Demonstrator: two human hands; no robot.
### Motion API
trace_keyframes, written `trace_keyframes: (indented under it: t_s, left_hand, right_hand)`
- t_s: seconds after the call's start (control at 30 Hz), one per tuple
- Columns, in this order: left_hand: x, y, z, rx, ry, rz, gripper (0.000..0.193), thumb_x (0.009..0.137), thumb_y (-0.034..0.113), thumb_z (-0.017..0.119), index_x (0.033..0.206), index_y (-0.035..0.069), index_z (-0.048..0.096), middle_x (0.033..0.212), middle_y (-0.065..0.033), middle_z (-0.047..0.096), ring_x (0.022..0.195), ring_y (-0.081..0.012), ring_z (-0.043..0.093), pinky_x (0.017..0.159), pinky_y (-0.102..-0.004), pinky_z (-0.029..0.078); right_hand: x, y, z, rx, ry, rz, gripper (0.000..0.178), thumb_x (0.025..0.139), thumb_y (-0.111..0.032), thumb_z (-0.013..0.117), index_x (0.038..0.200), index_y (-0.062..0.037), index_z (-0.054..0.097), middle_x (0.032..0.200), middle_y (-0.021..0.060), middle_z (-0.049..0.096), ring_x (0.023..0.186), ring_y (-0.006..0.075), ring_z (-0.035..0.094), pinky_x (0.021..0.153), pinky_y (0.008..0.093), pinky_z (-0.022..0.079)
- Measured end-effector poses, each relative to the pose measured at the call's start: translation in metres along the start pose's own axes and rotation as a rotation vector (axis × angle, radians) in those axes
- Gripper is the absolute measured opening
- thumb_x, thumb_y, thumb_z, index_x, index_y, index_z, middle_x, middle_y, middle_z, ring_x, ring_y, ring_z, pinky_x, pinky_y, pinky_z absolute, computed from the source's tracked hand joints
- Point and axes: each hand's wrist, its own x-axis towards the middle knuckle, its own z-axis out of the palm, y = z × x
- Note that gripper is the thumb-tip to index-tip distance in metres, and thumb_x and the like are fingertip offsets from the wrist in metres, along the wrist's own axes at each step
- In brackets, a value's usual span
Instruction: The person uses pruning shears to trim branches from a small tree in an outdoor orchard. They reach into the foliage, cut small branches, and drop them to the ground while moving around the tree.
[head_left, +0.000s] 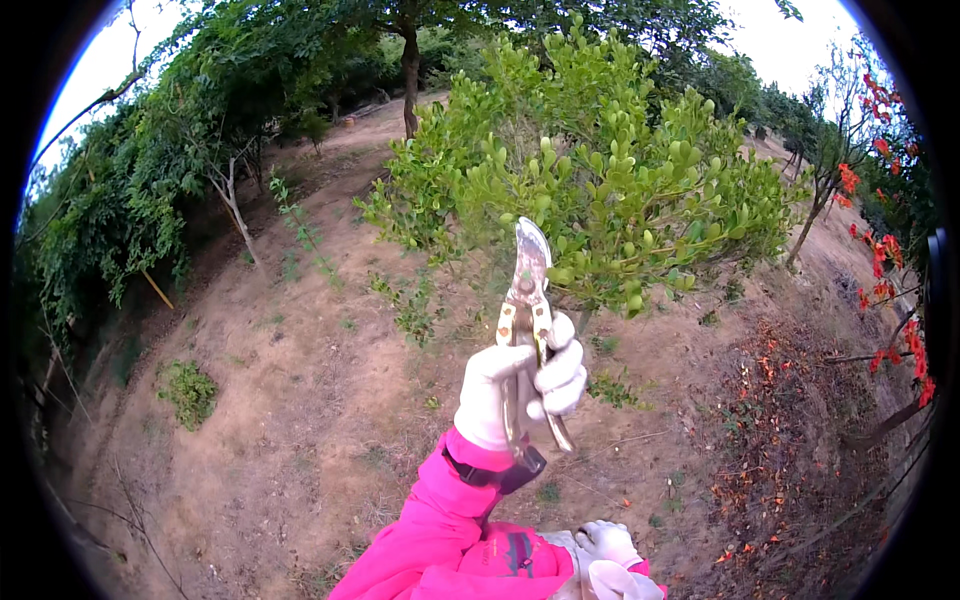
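Note:
In the middle of the view, my left hand (528,380) wears a white glove and is closed round a pair of pruning shears (527,285). The shears stand upright, curved blade at the top, and their handles spread apart below my fingers. The blades look together. Behind the tip is a leafy green shrub (620,190); whether they touch cannot be told. My right hand (608,558), also in a pale glove, is low against my body at the bottom edge. Its fingers look curled, and what is in them is hidden. A pink sleeve (440,510) covers my left forearm.
Bare brown soil (290,390) slopes around the shrub. A small low bush (187,393) grows at the left, and a thin-trunked tree (235,210) stands farther back. Red-leaved twigs (885,265) reach in from the right, above dry reddish leaf litter (765,440).

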Motion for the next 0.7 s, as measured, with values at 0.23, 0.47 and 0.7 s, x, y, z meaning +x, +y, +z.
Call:
trace_keyframes:
  t_s: [0.23,0.47,0.7]
  left_hand:
    - [-0.024,-0.053,0.005,-0.203,-0.085,-0.301,0.064,0.073,0.034,0.068,0.121,-0.001,0.045,0.09,-0.0187,0.058,0.09,-0.043,0.061,0.066,-0.0476,0.057]
    - [0.024,-0.066,0.019,0.067,-0.002,-0.29,0.071,0.07,0.032,0.067,0.126,-0.005,0.044,0.088,-0.0174,0.058,0.086,-0.0348,0.06,0.06,-0.0402,0.054]
    - [0.088,-0.057,0.018,0.151,-0.134,-0.249,0.06,0.079,0.025,0.059,0.126,-0.007,0.043,0.104,-0.0215,0.058,0.095,-0.0368,0.062,0.072,-0.0445,0.057]
  right_hand:
    - [0.005,0.005,0.003,0.016,-0.002,-0.062,0.035,0.088,-0.043,0.049,0.089,-0.0107,0.064,0.086,0.011,0.065,0.083,0.0322,0.064,0.077,0.0481,0.044]
    - [0.004,0.009,-0.009,-0.011,-0.066,-0.022,0.039,0.09,-0.046,0.047,0.093,-0.0108,0.065,0.092,0.012,0.065,0.087,0.0329,0.063,0.078,0.0481,0.044]
    - [-0.005,0.021,-0.012,-0.014,-0.046,0.003,0.038,0.089,-0.045,0.048,0.095,-0.0115,0.066,0.091,0.0115,0.065,0.088,0.0324,0.063,0.08,0.0462,0.044]
